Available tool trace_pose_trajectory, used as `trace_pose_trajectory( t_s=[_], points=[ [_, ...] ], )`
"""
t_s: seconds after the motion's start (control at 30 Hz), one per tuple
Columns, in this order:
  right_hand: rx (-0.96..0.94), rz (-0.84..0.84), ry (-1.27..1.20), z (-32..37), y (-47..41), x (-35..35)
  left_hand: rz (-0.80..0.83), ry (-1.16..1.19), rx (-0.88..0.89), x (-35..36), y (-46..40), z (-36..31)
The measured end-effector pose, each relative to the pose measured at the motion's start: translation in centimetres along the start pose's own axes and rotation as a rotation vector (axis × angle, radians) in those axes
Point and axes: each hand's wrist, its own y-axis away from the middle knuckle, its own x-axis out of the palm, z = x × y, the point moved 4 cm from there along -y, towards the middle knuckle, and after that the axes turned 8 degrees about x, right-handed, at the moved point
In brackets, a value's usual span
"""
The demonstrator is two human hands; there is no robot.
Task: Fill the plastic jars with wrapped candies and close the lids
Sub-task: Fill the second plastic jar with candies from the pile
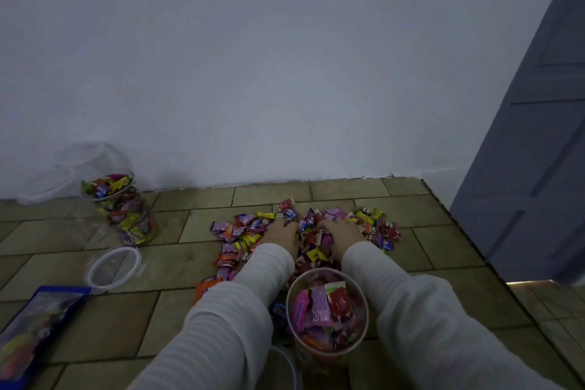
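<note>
A pile of wrapped candies [250,231] in pink, yellow, red and orange lies on the tiled floor in front of me. My left hand [281,234] and my right hand [343,236] lie palm down on the pile, close together, with fingers curled into the candies between them. White sleeves cover both arms. Between my forearms stands an open clear plastic jar [327,345], holding candies almost to the rim. A second open jar [126,215], full of candies, stands at the back left near the wall.
A clear lid [114,267] lies on the floor at left, and another lid's edge [286,364] shows beside the near jar. An empty clear jar [91,161] leans by the wall. A blue candy bag [38,320] lies bottom left. A grey door [538,136] stands right.
</note>
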Motion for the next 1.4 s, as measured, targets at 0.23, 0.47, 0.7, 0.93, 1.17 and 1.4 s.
trace_pose_trajectory(
  t_s=[0.23,0.47,0.7,0.93,1.17,1.4],
  points=[
    [-0.02,-0.062,-0.169,-0.1,-0.3,-0.8,-0.053,0.137,-0.086,0.0,-0.7,0.1],
    [-0.042,-0.216,-0.452,0.5,1.7,-3.4,-0.255,0.314,-0.098,-1.8,0.9,0.3],
    [-0.083,-0.271,-0.699,1.5,5.1,-6.3,-0.474,0.631,-0.144,-4.9,4.0,-0.9],
    [-0.157,-0.348,-0.967,2.4,9.0,-9.0,-0.596,1.197,-0.263,-5.5,6.4,-0.5],
    [-0.205,-0.42,-1.285,3.3,12.3,-9.8,-0.756,1.495,-0.118,-7.3,9.4,-2.6],
    [-0.163,-0.502,-1.502,3.3,14.8,-7.9,-0.823,1.751,0.017,-8.1,12.9,-5.6]
  ],
)
